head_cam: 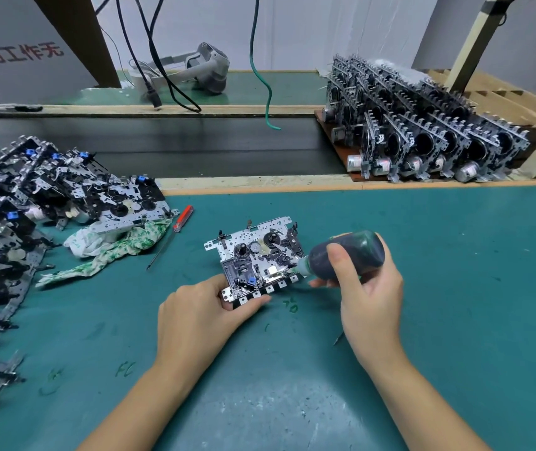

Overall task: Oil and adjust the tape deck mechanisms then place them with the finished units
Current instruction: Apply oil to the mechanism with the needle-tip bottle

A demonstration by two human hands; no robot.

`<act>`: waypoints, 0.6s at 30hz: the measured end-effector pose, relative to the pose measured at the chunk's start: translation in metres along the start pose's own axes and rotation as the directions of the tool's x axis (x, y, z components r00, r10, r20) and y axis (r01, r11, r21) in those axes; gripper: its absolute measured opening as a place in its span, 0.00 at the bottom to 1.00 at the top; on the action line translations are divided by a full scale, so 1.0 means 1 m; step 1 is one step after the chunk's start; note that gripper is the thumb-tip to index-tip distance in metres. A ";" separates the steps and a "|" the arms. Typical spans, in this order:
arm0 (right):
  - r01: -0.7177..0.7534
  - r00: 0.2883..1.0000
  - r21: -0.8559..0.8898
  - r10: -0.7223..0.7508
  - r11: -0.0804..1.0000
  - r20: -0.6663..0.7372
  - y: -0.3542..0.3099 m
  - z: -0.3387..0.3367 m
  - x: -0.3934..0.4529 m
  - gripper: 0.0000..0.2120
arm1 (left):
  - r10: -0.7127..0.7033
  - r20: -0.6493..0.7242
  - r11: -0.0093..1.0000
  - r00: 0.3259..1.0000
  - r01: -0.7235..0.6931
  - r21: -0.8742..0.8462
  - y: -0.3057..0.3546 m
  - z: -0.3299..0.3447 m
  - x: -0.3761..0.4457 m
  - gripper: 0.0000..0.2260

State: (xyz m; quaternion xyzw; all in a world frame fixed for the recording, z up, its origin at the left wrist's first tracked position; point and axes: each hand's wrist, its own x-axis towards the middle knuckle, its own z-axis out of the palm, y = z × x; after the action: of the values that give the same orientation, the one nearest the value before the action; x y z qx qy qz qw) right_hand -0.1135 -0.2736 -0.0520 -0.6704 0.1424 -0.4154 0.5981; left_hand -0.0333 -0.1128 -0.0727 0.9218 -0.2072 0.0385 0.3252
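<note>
Head: 2 hands (195, 315), 1 mechanism (255, 255), 1 bottle (348, 253).

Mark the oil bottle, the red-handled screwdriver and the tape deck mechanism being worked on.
oil bottle (354, 253), head view, on its dark body above the thumb.
red-handled screwdriver (183, 218), head view, on the red handle.
tape deck mechanism (253, 252), head view, on the metal plate's middle.

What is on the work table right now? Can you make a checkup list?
Surface: green mat, scratched and stained.
Job's things: one deck lies on the mat; oil bottle tip at its right edge; finished units in rows, far right.
Clutter: pile of decks on the left, rag, screwdriver.
Grips: left hand holds the deck; right hand holds the bottle.
Cables: black cables and a green cable hang behind.
Surroundings: headset, black belt.
</note>
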 end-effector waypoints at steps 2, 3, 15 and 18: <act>0.005 1.000 -0.007 -0.005 1.000 0.006 0.000 0.001 0.000 0.06 | -0.002 0.001 1.000 1.000 0.002 0.000 0.001 0.000 0.000 0.19; 0.008 1.000 -0.010 -0.008 1.000 0.009 0.000 0.001 0.000 0.05 | -0.002 0.000 1.000 1.000 0.002 -0.002 0.001 0.000 0.000 0.19; 0.055 0.999 -0.035 -0.055 0.998 0.002 -0.003 0.001 0.000 0.07 | 0.006 0.006 1.000 1.000 -0.006 0.018 0.000 0.000 0.000 0.19; 0.019 1.000 -0.034 -0.020 0.999 -0.024 -0.004 -0.001 0.000 0.12 | 0.005 0.000 1.000 1.000 -0.005 0.015 0.000 0.000 0.001 0.22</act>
State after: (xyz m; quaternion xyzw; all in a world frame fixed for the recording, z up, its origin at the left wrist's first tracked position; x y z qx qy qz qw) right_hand -0.1157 -0.2733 -0.0484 -0.6766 0.1502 -0.4269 0.5809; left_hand -0.0324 -0.1130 -0.0729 0.9237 -0.2091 0.0409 0.3183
